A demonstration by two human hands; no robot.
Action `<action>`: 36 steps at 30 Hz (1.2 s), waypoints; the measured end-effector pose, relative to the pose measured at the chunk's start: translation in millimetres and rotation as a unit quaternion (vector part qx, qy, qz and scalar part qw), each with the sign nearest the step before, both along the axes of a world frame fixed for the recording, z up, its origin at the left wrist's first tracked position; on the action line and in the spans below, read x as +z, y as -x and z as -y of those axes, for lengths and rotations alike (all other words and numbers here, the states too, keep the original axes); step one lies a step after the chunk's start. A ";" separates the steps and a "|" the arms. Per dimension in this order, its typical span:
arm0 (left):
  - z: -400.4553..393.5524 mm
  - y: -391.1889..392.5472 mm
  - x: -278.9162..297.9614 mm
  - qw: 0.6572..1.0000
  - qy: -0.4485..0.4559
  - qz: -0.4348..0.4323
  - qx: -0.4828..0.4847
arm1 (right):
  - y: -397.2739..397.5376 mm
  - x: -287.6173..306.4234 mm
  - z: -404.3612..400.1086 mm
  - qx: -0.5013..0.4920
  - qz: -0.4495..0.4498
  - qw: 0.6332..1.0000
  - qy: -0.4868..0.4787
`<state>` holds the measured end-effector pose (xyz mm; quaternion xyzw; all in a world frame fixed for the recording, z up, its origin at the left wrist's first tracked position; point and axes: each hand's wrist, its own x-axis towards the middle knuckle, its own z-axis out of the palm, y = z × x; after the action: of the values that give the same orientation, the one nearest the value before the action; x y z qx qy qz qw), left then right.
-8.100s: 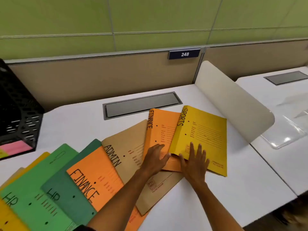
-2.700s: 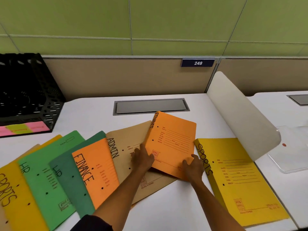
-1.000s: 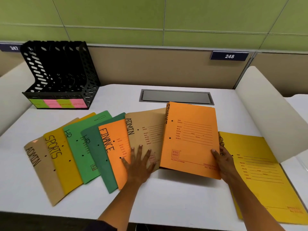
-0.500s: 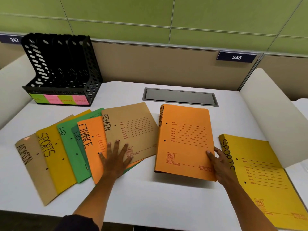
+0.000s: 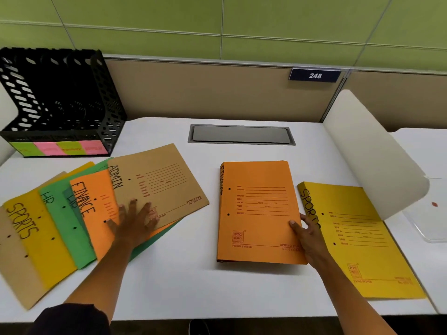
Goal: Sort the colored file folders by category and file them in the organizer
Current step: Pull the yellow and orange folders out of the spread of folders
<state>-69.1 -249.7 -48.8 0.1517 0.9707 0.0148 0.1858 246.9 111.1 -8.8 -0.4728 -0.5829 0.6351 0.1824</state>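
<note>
An orange FINANCE folder [image 5: 256, 211] lies alone mid-desk, and my right hand [image 5: 306, 234] grips its right edge. A yellow SPORTS folder [image 5: 358, 240] lies to its right. On the left is a fan of folders: a brown ADMIN folder [image 5: 159, 182] on top, a second orange FINANCE folder [image 5: 94, 206], two green HR folders [image 5: 60, 213], another yellow SPORTS folder [image 5: 33, 233] and a brown one [image 5: 12, 269] at the far left. My left hand [image 5: 134, 220] rests flat, fingers spread, on the ADMIN and FINANCE folders. The black organizer [image 5: 58, 102] stands empty at the back left.
Coloured label notes [image 5: 60, 148] line the organizer's front. A grey cable hatch [image 5: 242, 134] is set into the desk at the back. A curved white divider [image 5: 370, 153] bounds the desk on the right, with a clear tray [image 5: 430, 218] beyond it. The front edge is near my arms.
The single orange folder has been laid flat apart from the fan, away from the ADMIN folder. My left hand has pushed the fan of folders closer together toward the left.
</note>
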 end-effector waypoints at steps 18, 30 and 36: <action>-118.9 -191.2 10.6 0.906 -0.401 0.130 -0.045 | -62.6 -9.4 26.2 0.040 0.132 0.977 -0.162; -147.8 -223.8 18.8 0.911 -0.385 0.146 -0.037 | -66.5 -9.4 30.6 0.119 0.264 0.913 -0.287; -135.9 -214.0 29.6 0.919 -0.374 0.117 -0.031 | -50.6 -7.4 32.8 0.123 0.232 0.910 -0.321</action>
<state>144.9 -113.8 -19.2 0.2373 0.8604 0.3889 0.2286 297.5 78.3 -16.2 -0.4474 -0.8349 0.3033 0.1041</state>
